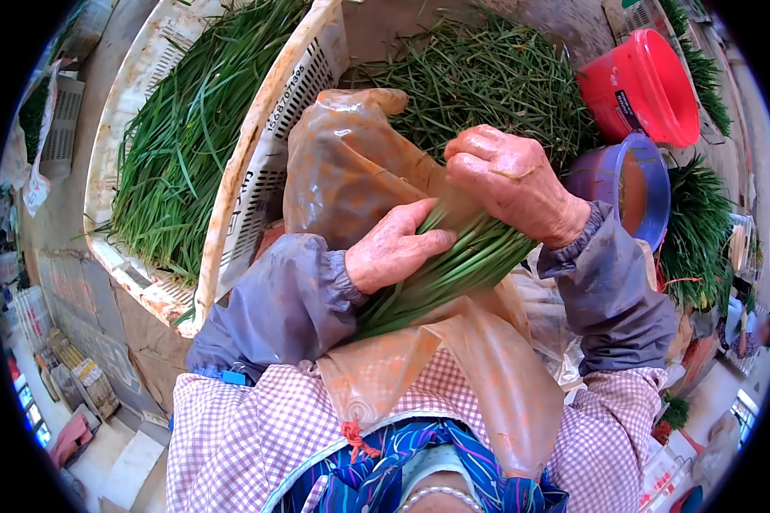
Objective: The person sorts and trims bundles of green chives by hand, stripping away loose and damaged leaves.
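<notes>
Left hand (391, 250): closed about the middle of a bundle of green chives (453, 265), fingers laid over the stalks, thumb side toward the wearer; grey-blue sleeve cover to the wrist.

Right hand (509, 181): clenched over the far end of the same bundle, knuckles up, fingers curled around the stalk tips; matching grey-blue sleeve cover.

Bundle of green chives: held between both hands, lying slantwise from near left to far right, above the lap; near end fans out loose over the apron.

Translucent orange-brown plastic apron (351, 171): spread under the bundle and hands, running from the chest out over the knees; wet-looking and stained.

Loose heap of chives (496, 77): far centre, beyond the right hand, unbundled and tangled.

White slotted plastic crate (257, 162): far left, tilted on its edge beside the apron, filled with long green chives (188, 137) lying lengthwise; printed digits on its rim, too small to read surely.

Red plastic bucket (646, 85): far right, tipped on its side, mouth facing right, label on the wall.

Blue plastic basin (637, 184): just right of the right hand, below the red bucket, rim tilted toward the viewer.

Further chive bunches (697, 231): right edge, beside the basin.

Checked pink-and-white garment (239, 436): near edge, worn by the person, with a patterned blue scarf (402, 453) at the neck.
</notes>
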Demonstrator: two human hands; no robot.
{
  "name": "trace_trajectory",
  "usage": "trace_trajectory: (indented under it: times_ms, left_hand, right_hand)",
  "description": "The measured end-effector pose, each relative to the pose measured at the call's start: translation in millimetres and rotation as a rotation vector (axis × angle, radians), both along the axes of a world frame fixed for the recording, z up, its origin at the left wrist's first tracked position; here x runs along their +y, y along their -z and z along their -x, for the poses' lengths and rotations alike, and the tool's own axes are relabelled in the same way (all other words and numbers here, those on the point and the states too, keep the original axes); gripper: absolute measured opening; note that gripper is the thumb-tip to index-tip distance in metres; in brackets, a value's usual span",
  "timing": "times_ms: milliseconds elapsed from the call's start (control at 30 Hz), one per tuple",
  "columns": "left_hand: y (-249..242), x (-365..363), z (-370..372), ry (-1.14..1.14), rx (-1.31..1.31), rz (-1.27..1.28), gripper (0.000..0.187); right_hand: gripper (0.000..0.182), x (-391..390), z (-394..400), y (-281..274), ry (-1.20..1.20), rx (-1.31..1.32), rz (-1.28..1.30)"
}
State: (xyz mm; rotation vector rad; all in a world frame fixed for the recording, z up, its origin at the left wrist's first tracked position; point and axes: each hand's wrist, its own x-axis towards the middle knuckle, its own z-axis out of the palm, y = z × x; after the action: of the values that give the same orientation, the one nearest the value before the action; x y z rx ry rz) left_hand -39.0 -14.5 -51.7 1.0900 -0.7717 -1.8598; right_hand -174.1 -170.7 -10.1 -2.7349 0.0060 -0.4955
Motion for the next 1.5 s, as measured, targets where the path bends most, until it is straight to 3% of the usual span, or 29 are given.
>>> trace_trajectory:
  times_ms: [200, 300, 433, 567, 667, 767, 933, 1000, 1033, 1100, 1167, 1233, 1300, 1333, 1433, 1500]
  left_hand:
    - [-3, 2, 0, 0.005, -0.036, -0.044, 0.038]
    - [-3, 2, 1, -0.010, -0.012, -0.062, 0.038]
    - [-10, -1, 0, -0.048, 0.147, -0.200, 0.037]
    - [-9, -2, -2, -0.067, 0.242, -0.289, 0.037]
    - [-7, -1, 0, -0.075, 0.228, -0.248, 0.037]
    - [-6, -1, 1, -0.099, 0.265, -0.232, 0.036]
    - [-3, 0, 2, -0.118, 0.279, -0.172, 0.034]
    - [0, 2, 1, -0.114, 0.261, -0.155, 0.034]
    - [-2, 2, 0, -0.116, 0.257, -0.174, 0.034]
    - [-8, 2, -2, -0.127, 0.250, -0.209, 0.035]
    - [-9, 2, -4, -0.128, 0.330, -0.241, 0.037]
    - [-12, -2, -4, -0.119, 0.315, -0.229, 0.039]
    - [-18, -2, -1, -0.120, 0.204, -0.181, 0.041]
    - [-19, -3, 0, -0.143, 0.231, -0.200, 0.044]
    - [-15, -2, 4, -0.172, 0.227, -0.169, 0.046]
    - [-14, -1, 6, -0.162, 0.140, -0.151, 0.045]
  right_hand:
    - [0.011, 5, 7, 6, 0.140, 0.065, -0.225]
    - [0.011, -5, 13, 1, 0.092, 0.204, -0.460]
    - [0.011, -11, 15, 1, -0.043, 0.150, -0.471]
    - [0.011, -10, 12, 14, -0.049, 0.046, -0.379]
    - [0.010, -4, 5, 10, 0.007, 0.145, -0.090]
    - [0.011, 0, 3, 9, 0.051, 0.015, 0.034]
    - [0.009, -16, 15, 6, 0.435, -0.158, -0.062]
    - [0.017, -38, 28, 10, 0.654, -0.174, -0.288]
    - [0.016, -46, 35, 7, 0.762, -0.280, -0.531]
    - [0.012, -78, 60, 1, 0.919, -0.432, -0.661]
    - [0.016, -88, 79, 1, 0.976, -0.262, -0.510]
    - [0.021, -70, 79, 10, 0.807, -0.174, -0.471]
    - [0.017, -43, 70, 3, 0.687, -0.040, -0.865]
    - [0.017, -32, 63, 1, 0.599, -0.013, -0.879]
    - [0.019, -10, 37, -5, 0.311, 0.069, -0.459]
    - [0.018, -11, 24, -1, 0.214, 0.137, -0.374]
